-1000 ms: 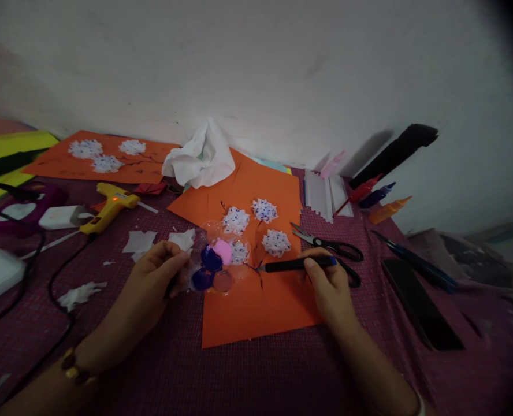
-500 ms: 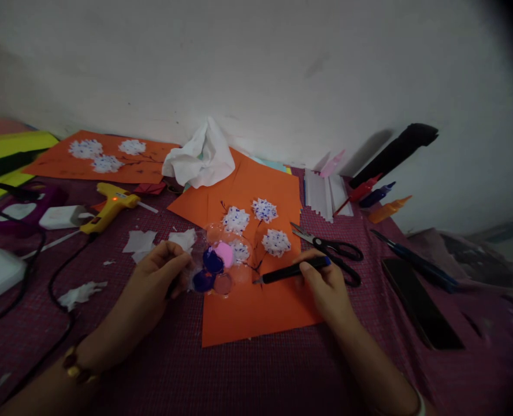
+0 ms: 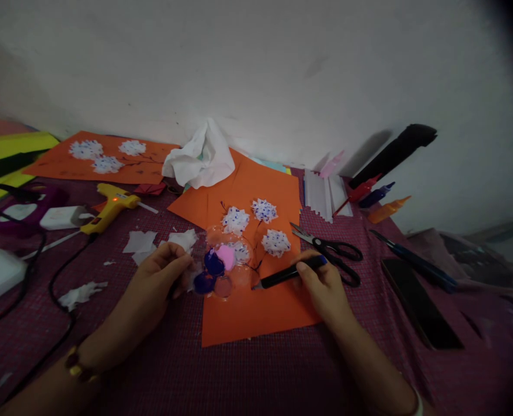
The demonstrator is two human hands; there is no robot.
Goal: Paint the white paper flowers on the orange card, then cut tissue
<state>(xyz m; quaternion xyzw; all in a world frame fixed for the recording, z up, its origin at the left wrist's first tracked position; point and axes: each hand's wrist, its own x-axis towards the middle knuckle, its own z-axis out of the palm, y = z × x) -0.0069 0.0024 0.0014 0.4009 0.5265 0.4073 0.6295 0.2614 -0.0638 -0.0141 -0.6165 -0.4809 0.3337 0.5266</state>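
My left hand (image 3: 156, 283) is closed on the edge of a clear plastic paint palette (image 3: 222, 266) that holds blue and pink paint. A black brush (image 3: 289, 273) with a blue end is gripped in my right hand (image 3: 319, 283), its tip pointing left and down toward the palette. Both are over an orange sheet (image 3: 252, 300) bearing three white paper flowers (image 3: 256, 225) dotted with blue and thin dark stems.
Black scissors (image 3: 332, 251) lie right of the sheet, a phone (image 3: 419, 300) and a blue pen (image 3: 412, 263) further right. A yellow glue gun (image 3: 109, 208), cables, a crumpled white tissue (image 3: 200, 156), paper scraps, glitter tubes (image 3: 375, 199) and a second orange sheet (image 3: 104, 159) lie about.
The brush has tilted from level to pointing down-left, and its tip has come closer to the palette. My left hand has hardly moved.
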